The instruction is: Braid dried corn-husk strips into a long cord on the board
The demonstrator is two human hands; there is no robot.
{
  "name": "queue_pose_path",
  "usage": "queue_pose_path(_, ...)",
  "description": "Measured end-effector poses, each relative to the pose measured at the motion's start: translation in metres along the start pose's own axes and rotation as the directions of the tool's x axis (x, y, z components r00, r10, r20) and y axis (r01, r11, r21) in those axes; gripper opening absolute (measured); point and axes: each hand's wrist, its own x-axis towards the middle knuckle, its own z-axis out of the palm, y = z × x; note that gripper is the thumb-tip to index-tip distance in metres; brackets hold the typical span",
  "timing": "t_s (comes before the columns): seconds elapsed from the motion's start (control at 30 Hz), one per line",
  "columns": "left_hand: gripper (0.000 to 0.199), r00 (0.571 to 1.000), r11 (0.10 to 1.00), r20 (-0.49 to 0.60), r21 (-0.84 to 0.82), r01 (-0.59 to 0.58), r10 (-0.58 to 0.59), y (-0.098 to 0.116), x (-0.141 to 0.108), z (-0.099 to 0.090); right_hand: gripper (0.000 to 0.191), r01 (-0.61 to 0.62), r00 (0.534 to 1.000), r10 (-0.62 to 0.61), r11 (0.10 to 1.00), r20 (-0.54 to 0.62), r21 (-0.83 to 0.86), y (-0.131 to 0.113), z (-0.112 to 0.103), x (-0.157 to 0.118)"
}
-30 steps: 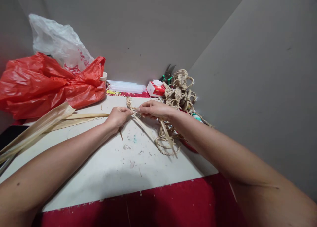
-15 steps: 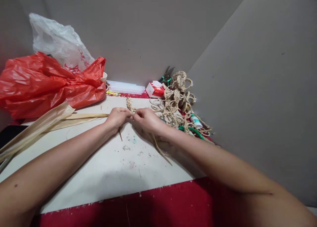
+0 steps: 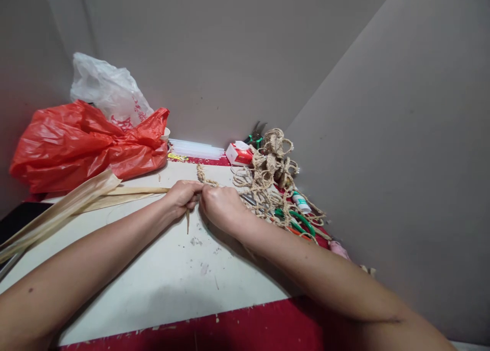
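Observation:
My left hand (image 3: 184,195) and my right hand (image 3: 222,208) meet above the white board (image 3: 161,284), fingers closed and knuckles close together. Both pinch a braided plant-fibre cord (image 3: 204,177), whose knotted end shows just beyond my fingers. A short strand tip (image 3: 188,222) pokes out below my left hand. Long dry straw-coloured leaf strips (image 3: 76,203) lie to the left, reaching toward my left wrist. The exact grip point between the fingertips is hidden by my right hand.
A red plastic bag (image 3: 92,147) and a white bag (image 3: 109,85) stand at back left. Behind are clear sticks (image 3: 197,149) and a tissue pack (image 3: 238,154). Braided cord coils (image 3: 273,162), green-handled pliers (image 3: 256,136), and a white-green bottle (image 3: 301,202) crowd the right.
My right hand has turned into a tighter fist with its knuckles up, still against my left. The loose strands under my right wrist are now mostly hidden. The view has tilted up slightly.

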Motion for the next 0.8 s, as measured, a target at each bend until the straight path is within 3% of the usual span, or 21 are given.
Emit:
queue_pose_path(0.1,0.002,1.000,1.000,-0.024,-0.011,0.017,-0.017,-0.002,0.004,-0.003,0.028,0.096,0.995,-0.098,0.995,0.030,0.034,-0.007,-0.003,-0.012)
queue_pose_path(0.2,0.002,1.000,0.999,-0.008,-0.029,0.030,-0.030,-0.002,0.005,-0.004,0.030,0.213,0.972,-0.229,0.952,0.052,0.218,0.000,-0.012,-0.024)
queue_pose_path(0.27,0.003,0.999,0.999,0.017,-0.040,0.035,-0.034,0.000,0.005,-0.005,0.036,0.157,0.987,-0.159,0.907,-0.027,0.390,0.014,-0.018,-0.023)
queue_pose_path(0.33,0.006,0.998,0.999,0.044,-0.038,0.038,-0.037,0.002,0.004,-0.006,0.039,0.052,0.988,0.032,0.851,-0.149,0.523,0.029,-0.021,-0.014)
queue_pose_path(0.4,0.007,0.997,0.999,0.068,-0.029,0.044,-0.042,0.003,0.004,-0.007,0.037,-0.008,0.974,0.146,0.787,-0.174,0.617,0.040,-0.017,0.000)
queue_pose_path(0.5,0.008,0.997,0.999,0.074,-0.018,0.035,-0.034,0.004,0.004,-0.008,0.031,-0.126,0.991,0.110,0.595,0.075,0.794,0.042,-0.005,0.017)
queue_pose_path(0.6,0.008,0.999,1.000,0.046,-0.005,0.011,-0.011,0.004,0.002,-0.008,0.030,-0.330,0.937,-0.020,0.274,0.348,0.904,0.036,0.007,0.025)
queue_pose_path(0.67,0.006,1.000,1.000,0.016,0.004,-0.013,0.013,0.004,0.001,-0.007,0.029,-0.397,0.908,-0.084,0.140,0.410,0.907,0.036,0.012,0.027)
queue_pose_path(0.8,0.007,0.999,0.992,-0.006,0.112,-0.053,0.054,0.004,-0.001,-0.006,0.031,-0.479,0.858,-0.197,0.023,0.474,0.877,0.045,0.020,0.030)
